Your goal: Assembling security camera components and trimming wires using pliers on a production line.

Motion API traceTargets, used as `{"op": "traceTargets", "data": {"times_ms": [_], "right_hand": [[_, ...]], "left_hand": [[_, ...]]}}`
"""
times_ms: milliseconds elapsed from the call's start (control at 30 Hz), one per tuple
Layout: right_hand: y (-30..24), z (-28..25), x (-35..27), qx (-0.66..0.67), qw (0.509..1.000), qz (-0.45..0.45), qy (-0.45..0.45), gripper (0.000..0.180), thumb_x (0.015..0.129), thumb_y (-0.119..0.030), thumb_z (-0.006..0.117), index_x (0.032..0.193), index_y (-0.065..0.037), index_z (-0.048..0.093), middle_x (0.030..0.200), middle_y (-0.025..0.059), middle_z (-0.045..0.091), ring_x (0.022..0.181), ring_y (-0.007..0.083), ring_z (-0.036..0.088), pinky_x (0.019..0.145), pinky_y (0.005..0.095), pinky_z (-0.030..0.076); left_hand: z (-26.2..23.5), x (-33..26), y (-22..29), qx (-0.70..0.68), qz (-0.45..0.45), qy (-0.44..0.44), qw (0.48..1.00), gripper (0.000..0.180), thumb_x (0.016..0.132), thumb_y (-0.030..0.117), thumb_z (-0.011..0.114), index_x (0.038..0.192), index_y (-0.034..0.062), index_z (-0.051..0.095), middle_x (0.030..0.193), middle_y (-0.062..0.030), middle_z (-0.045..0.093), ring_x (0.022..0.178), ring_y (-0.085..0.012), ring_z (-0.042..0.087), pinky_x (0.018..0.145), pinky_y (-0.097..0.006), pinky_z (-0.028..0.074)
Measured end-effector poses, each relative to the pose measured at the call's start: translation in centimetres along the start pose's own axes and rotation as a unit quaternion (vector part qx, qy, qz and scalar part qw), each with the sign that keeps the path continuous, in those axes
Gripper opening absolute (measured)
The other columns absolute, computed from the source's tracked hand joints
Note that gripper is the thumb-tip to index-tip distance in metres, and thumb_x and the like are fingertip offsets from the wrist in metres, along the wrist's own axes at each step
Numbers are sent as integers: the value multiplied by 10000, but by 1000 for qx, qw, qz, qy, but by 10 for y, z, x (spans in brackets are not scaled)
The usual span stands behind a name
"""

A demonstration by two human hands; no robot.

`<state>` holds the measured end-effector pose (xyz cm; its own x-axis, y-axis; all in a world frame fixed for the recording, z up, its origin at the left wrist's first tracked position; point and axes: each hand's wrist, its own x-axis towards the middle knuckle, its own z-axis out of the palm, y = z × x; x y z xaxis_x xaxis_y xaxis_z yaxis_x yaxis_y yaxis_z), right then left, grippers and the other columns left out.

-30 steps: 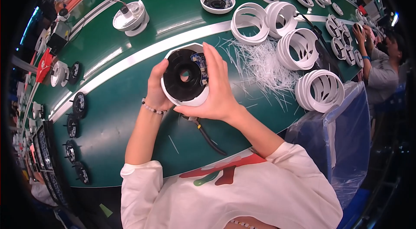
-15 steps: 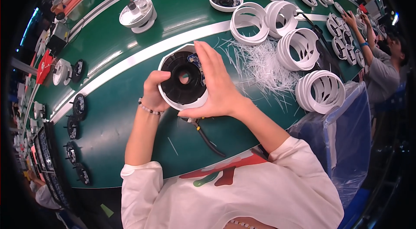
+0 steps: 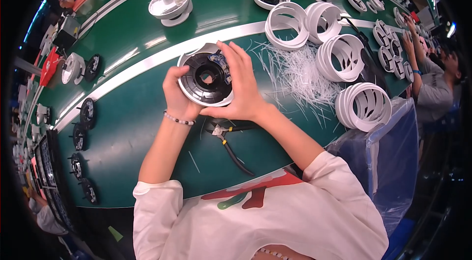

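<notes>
My left hand and right hand both grip the round black-and-white housing, pliers lying at six o'clock below it.

Black-handled metal cutting pliers lie on the green table, near stacked white slotted plastic rings and loose white cable ties

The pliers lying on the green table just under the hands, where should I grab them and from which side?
Probably take the pliers by the dark handles, coming from the near side by your body. The handles trail toward you and lie free on the green table, while the metal head sits close under the right hand and the round black and white housing that both hands hold, left hand included.
</notes>
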<state>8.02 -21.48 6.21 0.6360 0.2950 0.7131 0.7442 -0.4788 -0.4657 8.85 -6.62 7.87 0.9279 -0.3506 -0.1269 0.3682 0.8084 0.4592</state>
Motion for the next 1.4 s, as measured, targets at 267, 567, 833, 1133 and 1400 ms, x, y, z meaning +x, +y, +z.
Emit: {"op": "traceTargets", "data": {"times_ms": [267, 567, 833, 1133, 1400], "right_hand": [[-25, -43, -8, 35, 994, -53, -91, 761, 546, -172, 713, 1220, -71, 375, 1312, 166, 291, 1202, 391, 260, 970, 523, 238], [-77, -56, -77, -96, 899, 100, -415, 984, 535, -485, 714, 1239, 55, 290, 1289, 293, 215, 1193, 420, 236, 947, 551, 216], [-61, -67, -72, -53, 922, 152, -351, 783, 522, -154, 618, 1228, 17, 326, 1166, 176, 410, 1033, 309, 392, 836, 449, 323], [-48, -93, -92, 518, 731, 441, 50, 555, 675, -26, 542, 1200, 55, 383, 1132, 219, 480, 978, 212, 509, 794, 293, 434], [-28, -119, -89, 689, 579, 435, 15, 637, 738, -216, 479, 1259, 77, 258, 1128, 236, 454, 973, 324, 512, 840, 425, 409]], "left_hand": [[-36, 19, 58, 10, 51, 110, 993, 442, 790, 271, 414, 1096, -47, 439, 1113, -200, 496, 1014, -312, 499, 911, -421, 393], [-154, 128, 181, 123, 298, 314, 893, 302, 868, 188, 424, 1059, -45, 445, 1097, -185, 508, 1004, -287, 511, 857, -417, 419], [-34, 137, 92, 578, 579, 169, 549, 179, 751, 95, 548, 909, 12, 540, 885, -117, 554, 883, -252, 523, 789, -322, 400], [-32, 230, 31, 72, -4, 158, 985, 538, 815, 371, 468, 1115, -52, 326, 994, -197, 498, 816, -270, 556, 657, -319, 492], [-6, 179, -2, 150, 48, 57, 986, 390, 751, -34, 342, 1134, -109, 347, 1130, -219, 431, 1029, -315, 482, 887, -408, 441]]}}
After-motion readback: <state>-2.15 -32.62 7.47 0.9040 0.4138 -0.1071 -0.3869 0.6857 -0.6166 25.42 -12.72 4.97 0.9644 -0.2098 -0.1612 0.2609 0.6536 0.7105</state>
